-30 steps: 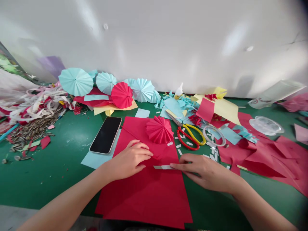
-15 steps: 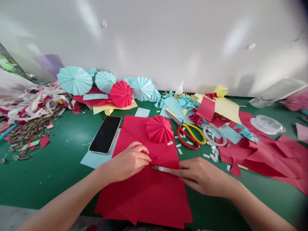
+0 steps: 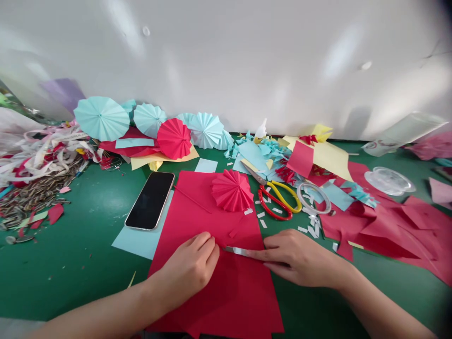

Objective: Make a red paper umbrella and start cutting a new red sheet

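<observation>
My right hand (image 3: 300, 259) grips a slim metal knife (image 3: 237, 251), index finger stretched along it, its tip pointing left just above a stack of red paper (image 3: 243, 287). Close to that tip, my left hand (image 3: 194, 263) is closed, fingers curled together over the paper; what they pinch is hidden. A pleated red paper rosette (image 3: 232, 190) lies on the sheet beyond my hands, with a small loose red strip (image 3: 238, 227) below it. A thin red stick (image 3: 192, 198) rests on the paper's left side.
A phone (image 3: 151, 200) lies left on pale blue paper. Red-and-yellow-handled scissors (image 3: 278, 200), a tape roll (image 3: 313, 197) and white scraps are at the right. Blue rosettes (image 3: 206, 133) line the wall. Red paper pieces (image 3: 391, 226) cover the right side; ribbons and metal bits heap at left.
My left hand has drawn back toward me, its fingers now curled in tighter. My right hand with the knife stays almost in place. The view has shifted slightly.
</observation>
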`<state>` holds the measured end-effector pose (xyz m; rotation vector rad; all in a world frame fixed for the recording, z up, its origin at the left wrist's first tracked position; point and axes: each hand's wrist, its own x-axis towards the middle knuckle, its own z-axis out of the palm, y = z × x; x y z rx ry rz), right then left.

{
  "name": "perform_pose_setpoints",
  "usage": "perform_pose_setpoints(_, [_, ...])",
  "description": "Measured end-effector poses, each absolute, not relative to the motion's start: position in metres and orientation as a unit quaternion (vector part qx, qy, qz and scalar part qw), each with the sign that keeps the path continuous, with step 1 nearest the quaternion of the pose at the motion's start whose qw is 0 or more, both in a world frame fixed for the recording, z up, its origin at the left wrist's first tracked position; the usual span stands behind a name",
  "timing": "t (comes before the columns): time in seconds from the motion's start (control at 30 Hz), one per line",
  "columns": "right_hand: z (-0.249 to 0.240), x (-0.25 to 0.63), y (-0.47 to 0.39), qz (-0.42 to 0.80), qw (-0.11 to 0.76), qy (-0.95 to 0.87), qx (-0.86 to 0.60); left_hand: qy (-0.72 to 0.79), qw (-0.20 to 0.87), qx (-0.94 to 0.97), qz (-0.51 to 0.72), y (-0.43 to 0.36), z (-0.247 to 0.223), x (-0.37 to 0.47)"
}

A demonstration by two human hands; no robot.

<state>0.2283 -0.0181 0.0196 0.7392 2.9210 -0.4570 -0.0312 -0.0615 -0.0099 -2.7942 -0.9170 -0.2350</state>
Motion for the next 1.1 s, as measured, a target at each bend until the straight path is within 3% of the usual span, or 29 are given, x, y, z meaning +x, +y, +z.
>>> perform_pose_setpoints(0.67, [0.018,0.231,-0.012,-0.164,0.042,0.956,0.24,-0.451,0.12,-0.881,-0.085,-0.09,-0.033,-0.018])
perform_pose_setpoints(1.1, [0.016,0.233,-0.01,-0.151,0.032,0.96,0.233,-0.444,0.087,-0.888,-0.081,-0.091,-0.039,-0.02])
